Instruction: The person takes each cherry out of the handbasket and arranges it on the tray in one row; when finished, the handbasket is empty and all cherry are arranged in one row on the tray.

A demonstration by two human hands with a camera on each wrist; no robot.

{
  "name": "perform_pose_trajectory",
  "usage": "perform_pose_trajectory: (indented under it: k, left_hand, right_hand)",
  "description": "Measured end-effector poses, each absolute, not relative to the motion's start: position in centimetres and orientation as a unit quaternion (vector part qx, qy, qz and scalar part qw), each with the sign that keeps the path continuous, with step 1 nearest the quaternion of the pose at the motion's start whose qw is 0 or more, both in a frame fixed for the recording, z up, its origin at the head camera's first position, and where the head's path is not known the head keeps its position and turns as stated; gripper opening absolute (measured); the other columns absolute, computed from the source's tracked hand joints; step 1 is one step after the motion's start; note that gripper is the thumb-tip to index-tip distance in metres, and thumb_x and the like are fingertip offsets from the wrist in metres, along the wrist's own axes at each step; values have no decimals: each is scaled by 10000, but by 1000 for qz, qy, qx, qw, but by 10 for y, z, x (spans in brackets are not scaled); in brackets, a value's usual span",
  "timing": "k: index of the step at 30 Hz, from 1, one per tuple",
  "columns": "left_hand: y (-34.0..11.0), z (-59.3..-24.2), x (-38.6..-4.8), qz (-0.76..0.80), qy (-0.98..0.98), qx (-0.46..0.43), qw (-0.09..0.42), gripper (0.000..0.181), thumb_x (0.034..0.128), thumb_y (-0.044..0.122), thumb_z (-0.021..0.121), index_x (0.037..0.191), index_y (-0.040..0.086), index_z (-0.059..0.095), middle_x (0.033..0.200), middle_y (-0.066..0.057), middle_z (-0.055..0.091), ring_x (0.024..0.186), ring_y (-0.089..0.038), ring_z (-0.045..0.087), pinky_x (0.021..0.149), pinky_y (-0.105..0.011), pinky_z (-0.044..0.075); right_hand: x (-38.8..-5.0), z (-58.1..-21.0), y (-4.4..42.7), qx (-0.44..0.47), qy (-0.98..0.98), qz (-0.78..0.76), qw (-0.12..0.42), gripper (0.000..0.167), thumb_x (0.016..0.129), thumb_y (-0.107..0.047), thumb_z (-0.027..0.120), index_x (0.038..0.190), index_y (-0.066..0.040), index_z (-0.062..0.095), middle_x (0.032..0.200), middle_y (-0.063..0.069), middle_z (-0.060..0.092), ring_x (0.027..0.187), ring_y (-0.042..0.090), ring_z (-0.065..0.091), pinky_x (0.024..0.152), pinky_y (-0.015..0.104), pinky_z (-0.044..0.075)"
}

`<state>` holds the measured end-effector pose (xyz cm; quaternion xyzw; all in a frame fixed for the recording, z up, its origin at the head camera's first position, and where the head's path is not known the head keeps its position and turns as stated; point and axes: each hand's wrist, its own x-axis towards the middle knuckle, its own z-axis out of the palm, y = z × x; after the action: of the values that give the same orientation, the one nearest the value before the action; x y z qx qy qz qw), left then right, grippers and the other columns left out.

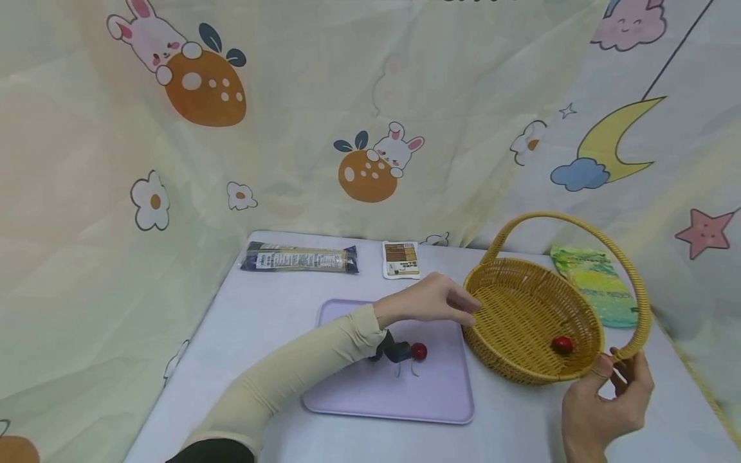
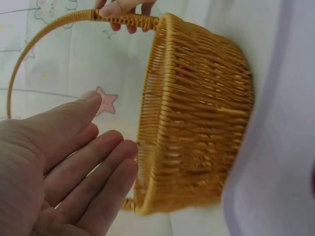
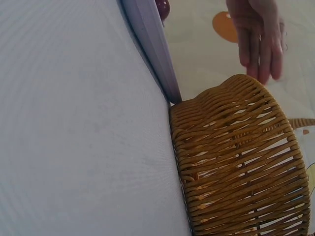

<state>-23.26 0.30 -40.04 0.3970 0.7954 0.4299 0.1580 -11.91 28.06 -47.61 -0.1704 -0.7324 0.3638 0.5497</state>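
A yellow-brown wicker basket point(image 1: 506, 366) with a tall arched handle stands on the right. One small red fruit, like a cherry, point(image 1: 562, 345) lies inside it. My right hand point(image 1: 608, 402) grips the basket where handle meets rim, thumb and fingers around it. Over the basket's left rim hovers my left hand point(image 1: 431, 299); the left wrist view shows its fingers point(image 2: 106, 172) loosely extended with nothing held. Below the left forearm, a lilac tray point(image 1: 399, 402) carries a red cherry-like fruit point(image 1: 419, 351) with a thin stem and dark green pieces point(image 1: 398, 352), partly hidden by the sleeve.
Along the back of the white table point(image 1: 231, 360) lie a long dark packet point(image 1: 298, 260) and a small brown-and-white pouch point(image 1: 401, 260). Behind the basket is a green-yellow bag point(image 1: 599, 286). A patterned cloth point(image 1: 289, 128) hangs around the table.
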Motion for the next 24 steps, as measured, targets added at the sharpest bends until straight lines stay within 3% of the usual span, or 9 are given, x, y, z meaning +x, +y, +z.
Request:
perform_pose_trajectory:
  k: [7, 11, 19, 24]
  left_hand:
    - [49, -393, -256, 433, 785, 407, 175, 329, 949, 285, 795, 1249, 151, 779, 1168, 35, 795, 956, 134, 683, 877, -110, 542]
    - [75, -393, -271, 426, 784, 414, 181, 334, 949, 291, 795, 1253, 154, 776, 1134, 96, 795, 946, 137, 677, 890, -91, 523]
    - [112, -402, -286, 437, 774, 412, 202, 304, 964, 255, 778, 1245, 138, 779, 1109, 96, 795, 933, 109, 681, 866, -104, 535]
    - [145, -406, -302, 428, 780, 409, 202, 305, 975, 293, 763, 1251, 163, 778, 1140, 111, 782, 968, 86, 672, 853, -106, 523]
  right_hand:
    - [-117, -467, 274, -172, -715, 373, 566, 362, 1045, -196, 652, 1403, -147, 626, 1192, -321, 566, 1068, -94, 573, 923, 81, 474]
    - [-116, -465, 269, -168, -718, 372, 565, 371, 1042, -176, 656, 1410, -147, 621, 1217, -268, 602, 1080, -98, 568, 926, 85, 471]
    - [-118, -473, 272, -155, -730, 361, 560, 410, 1020, -137, 681, 1425, -139, 615, 1224, 20, 702, 1086, -101, 566, 957, 97, 492]
    - [-117, -472, 277, -156, -727, 354, 568, 415, 1013, -112, 686, 1422, -130, 619, 1211, 85, 709, 1081, -101, 569, 949, 97, 493]
